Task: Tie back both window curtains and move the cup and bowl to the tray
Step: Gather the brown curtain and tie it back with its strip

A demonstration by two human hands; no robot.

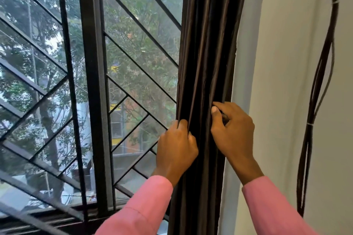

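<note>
The dark brown pleated satin curtain (206, 63) hangs bunched at the window's right edge, around 3 o'clock, gathered for tying. The left hand (176, 149) has its grip closed on the folds; the right hand (232, 126) pinches them from the wall side. No tie-back, cup, bowl or tray shows.

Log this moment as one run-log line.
stage: gathering curtain | left hand: gripping | right hand: gripping | tie: unseen

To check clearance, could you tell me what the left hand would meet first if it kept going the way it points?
The left hand already grips the dark curtain; straight on, probably only more of its folds.
</note>
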